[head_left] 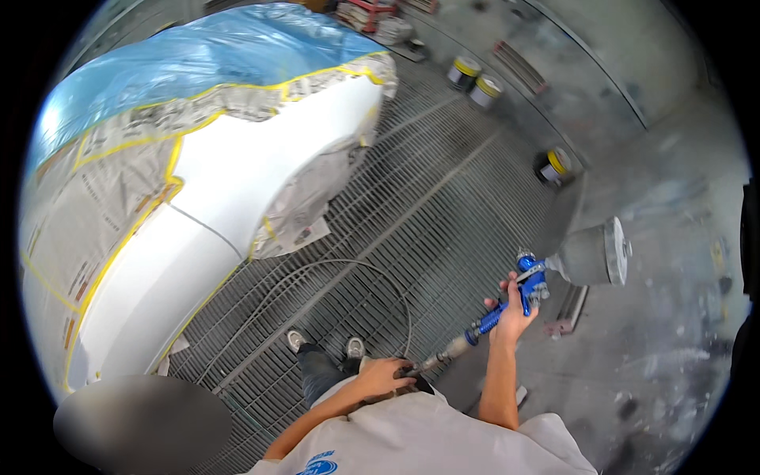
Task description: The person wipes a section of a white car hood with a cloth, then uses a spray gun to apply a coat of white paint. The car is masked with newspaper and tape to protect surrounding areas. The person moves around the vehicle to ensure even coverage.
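Observation:
My right hand point(514, 315) is wrapped round the handle of a blue paint spray gun point(535, 283), its fingers closed. A grey paint cup point(590, 255) with a pale lid is fixed to the gun and tilts out to the right. Below the handle, a metal fitting point(459, 346) runs down toward my body. At its lower end my left hand point(383, 377) closes on the dark air hose point(406, 370), close to my waist. Off to the left stands a car body with a white panel point(261, 158), edged with yellow masking tape and paper.
Blue plastic sheeting point(229, 47) covers the car's upper part. A hose point(408, 305) loops over the grated floor point(451, 222). Cans point(485, 91) stand by the wall, with another can point(552, 166) further right. A dark blurred oval point(142, 423) hides the lower left.

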Tool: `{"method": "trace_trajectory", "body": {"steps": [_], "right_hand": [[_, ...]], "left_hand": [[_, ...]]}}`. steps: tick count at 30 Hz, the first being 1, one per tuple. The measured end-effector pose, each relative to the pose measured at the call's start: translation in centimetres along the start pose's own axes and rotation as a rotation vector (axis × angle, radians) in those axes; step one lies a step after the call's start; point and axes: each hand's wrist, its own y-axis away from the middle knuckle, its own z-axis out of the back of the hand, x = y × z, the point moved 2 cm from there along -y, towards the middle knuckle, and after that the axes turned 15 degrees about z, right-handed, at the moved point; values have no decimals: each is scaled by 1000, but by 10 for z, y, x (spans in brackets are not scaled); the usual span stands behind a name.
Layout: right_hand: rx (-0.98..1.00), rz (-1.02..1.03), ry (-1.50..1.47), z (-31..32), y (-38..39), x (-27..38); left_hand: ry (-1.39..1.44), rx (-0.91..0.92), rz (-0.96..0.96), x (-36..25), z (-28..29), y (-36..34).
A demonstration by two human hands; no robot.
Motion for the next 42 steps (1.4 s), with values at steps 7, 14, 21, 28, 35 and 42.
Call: {"method": "trace_trajectory", "body": {"steps": [7, 14, 21, 28, 35, 42], "right_hand": [[-169, -35, 11, 70, -25, -10], [-155, 100, -100, 96, -24, 8], [-17, 118, -125, 141, 0, 16], [-62, 358, 172, 131, 68, 6], [-205, 192, 462, 126, 129, 17], [-417, 158, 451, 153, 161, 25]], "left_hand": [[-80, 140, -20, -28, -24, -1], [-148, 145, -70, -53, -23, -2], [240, 67, -170, -151, 28, -17], [-31, -29, -449, -273, 27, -28], [-372, -265, -830, -256, 17, -4], [-541, -251, -970, -258, -16, 9]]}}
